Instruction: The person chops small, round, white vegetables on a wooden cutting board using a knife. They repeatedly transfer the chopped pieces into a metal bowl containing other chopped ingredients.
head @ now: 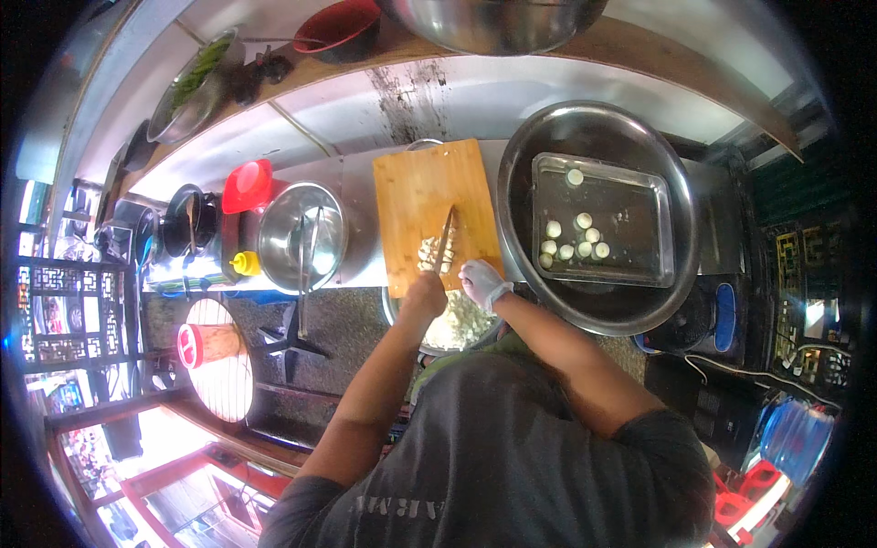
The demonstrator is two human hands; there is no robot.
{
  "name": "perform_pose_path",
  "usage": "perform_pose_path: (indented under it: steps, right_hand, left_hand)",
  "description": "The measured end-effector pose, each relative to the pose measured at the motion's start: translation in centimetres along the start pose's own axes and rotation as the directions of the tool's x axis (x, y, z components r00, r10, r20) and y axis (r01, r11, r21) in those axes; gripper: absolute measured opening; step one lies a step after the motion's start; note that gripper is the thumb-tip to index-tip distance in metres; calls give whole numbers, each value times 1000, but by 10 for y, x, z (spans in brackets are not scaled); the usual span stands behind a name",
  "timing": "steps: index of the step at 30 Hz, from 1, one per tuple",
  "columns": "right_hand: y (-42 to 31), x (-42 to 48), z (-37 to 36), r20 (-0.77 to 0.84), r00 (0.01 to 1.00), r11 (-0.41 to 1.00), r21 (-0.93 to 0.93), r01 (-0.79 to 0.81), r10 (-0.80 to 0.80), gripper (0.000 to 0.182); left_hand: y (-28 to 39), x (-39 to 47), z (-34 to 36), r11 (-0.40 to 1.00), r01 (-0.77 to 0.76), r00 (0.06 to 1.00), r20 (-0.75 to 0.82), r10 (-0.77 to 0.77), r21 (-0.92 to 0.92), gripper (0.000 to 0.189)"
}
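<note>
My left hand (425, 294) grips the handle of a kitchen knife (445, 236), its blade pointing away from me over a wooden cutting board (411, 185). Chopped pale pieces (428, 253) lie on the board along both sides of the blade. At the board's near right corner is my right hand (485, 283), in a clear thin glove with its fingers curled; whether it pinches a piece cannot be made out. Partly hidden under my hands and the board's near edge, a bowl (389, 315) holds a heap of chopped pale pieces (459, 325).
Right of the board, a large metal basin (596, 315) holds a rectangular metal tray (603, 274) with several round white pieces (584, 220). To the left stand a steel bowl (274, 240) with tongs (302, 274) across it, a red container (248, 186) and a yellow squeeze bottle (245, 263). A shelf (329, 72) runs above.
</note>
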State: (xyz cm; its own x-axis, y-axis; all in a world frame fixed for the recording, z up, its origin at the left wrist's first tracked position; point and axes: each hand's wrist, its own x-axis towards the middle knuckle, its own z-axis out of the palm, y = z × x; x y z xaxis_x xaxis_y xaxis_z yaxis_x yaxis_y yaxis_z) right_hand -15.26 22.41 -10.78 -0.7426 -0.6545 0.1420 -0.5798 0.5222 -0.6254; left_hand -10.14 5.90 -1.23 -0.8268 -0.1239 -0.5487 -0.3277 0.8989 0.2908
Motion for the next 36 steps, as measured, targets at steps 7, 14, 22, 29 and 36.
perform_pose_path:
  steps: [7, 14, 22, 29, 36]
  right_hand:
    - [-7, -12, -17, 1, 984, 975, 129, -179, 181, 18]
    - [12, 95, -8, -104, 870, 876, 54, -480, 483, 45]
    - [-26, 79, 5, 136, 966, 974, -92, -207, 218, 37]
    - [-47, -6, 44, 96, 995, 999, -35, 10, -7, 21]
    - [-98, 2, -63, 162, 967, 976, 127, 177, -196, 29]
  left_hand:
    - [-28, 6, 35, 988, 46, 992, -111, -62, -145, 35]
    - [-82, 41, -67, 984, -102, 958, -254, 137, 147, 29]
    - [-106, -13, 31, 981, -95, 969, -209, 130, 170, 20]
    - [-122, -100, 76, 990, -96, 993, -57, 103, 105, 27]
    - [-99, -151, 35, 996, -81, 984, -164, 72, -49, 35]
